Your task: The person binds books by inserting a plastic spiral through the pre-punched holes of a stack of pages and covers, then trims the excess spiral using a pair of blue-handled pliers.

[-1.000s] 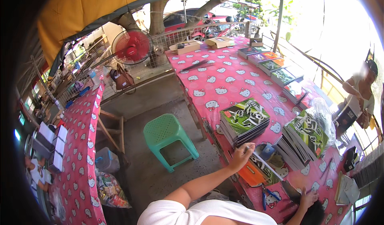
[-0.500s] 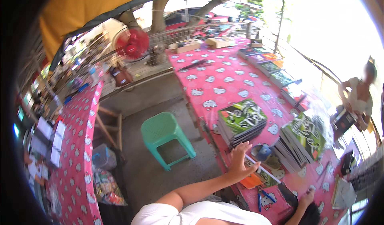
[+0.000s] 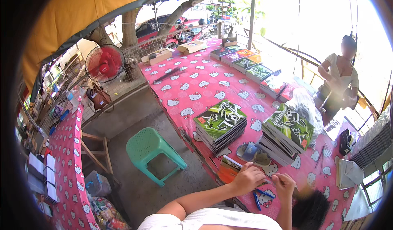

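Observation:
My left hand (image 3: 247,179) is closed over the right end of a notebook (image 3: 230,168) with orange and green covers, at the table's near edge. Beside it, my right hand (image 3: 284,184) has its fingers pinched together; whatever they hold is too small to make out. Just below the hands lie blue-handled pliers (image 3: 259,199). A mass of thin black strands (image 3: 311,210) sits right of my right forearm. Beyond the hands stand a stack of green-covered notebooks (image 3: 221,123) and a second, leaning stack (image 3: 288,130). A round blue-and-tan item (image 3: 248,152) lies between them.
The table wears a pink patterned cloth (image 3: 204,72). Stacks of booklets (image 3: 258,72) line its far right side, near another person (image 3: 337,78). A green stool (image 3: 153,148) stands at left, and a red fan (image 3: 105,61) behind. Dark binding coils (image 3: 374,136) fill the right edge.
My left hand has gone from spread fingers to closed on the notebook. My right hand has come up from the lower right to beside it. The view has turned right.

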`<state>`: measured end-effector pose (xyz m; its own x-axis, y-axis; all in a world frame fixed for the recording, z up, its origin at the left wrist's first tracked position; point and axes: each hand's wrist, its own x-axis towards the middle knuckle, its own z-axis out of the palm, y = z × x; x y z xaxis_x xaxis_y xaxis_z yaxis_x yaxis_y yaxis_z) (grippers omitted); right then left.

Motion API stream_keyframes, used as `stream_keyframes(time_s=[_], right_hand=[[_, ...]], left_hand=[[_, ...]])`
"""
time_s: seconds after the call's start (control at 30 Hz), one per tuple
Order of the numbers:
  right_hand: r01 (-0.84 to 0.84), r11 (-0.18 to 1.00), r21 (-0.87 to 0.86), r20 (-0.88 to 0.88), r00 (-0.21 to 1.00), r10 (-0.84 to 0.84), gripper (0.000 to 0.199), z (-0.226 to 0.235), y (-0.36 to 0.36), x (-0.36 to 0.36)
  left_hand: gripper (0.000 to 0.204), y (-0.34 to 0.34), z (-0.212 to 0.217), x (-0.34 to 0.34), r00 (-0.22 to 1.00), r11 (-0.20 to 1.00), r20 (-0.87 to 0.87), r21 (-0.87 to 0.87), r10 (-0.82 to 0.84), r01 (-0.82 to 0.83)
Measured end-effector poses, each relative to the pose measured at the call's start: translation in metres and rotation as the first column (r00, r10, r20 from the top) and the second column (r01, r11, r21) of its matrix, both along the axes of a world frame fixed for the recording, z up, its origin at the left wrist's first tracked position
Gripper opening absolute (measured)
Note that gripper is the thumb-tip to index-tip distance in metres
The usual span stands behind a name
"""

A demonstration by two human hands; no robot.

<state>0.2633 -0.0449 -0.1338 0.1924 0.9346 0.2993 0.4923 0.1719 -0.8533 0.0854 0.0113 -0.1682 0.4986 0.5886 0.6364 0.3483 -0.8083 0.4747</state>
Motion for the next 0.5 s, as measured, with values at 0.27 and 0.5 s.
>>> stream_keyframes(time_s=[0.27, 0.5], right_hand=[[-0.144, 0.963, -0.226, -0.357, 0.932, 0.055, 0.01, -0.018, 0.024, 0.006], [-0.395, 0.861, -0.321, -0.219, 0.915, 0.338, 0.018, -0.022, 0.029, 0.036]], left_hand=[[0.013, 0.001, -0.002, -0.011, 0.998, 0.999, 0.051, -0.026, 0.03, -0.029], [0.014, 0.0, -0.016, 0.001, 0.987, 0.998, 0.149, 0.011, -0.066, 0.065]])
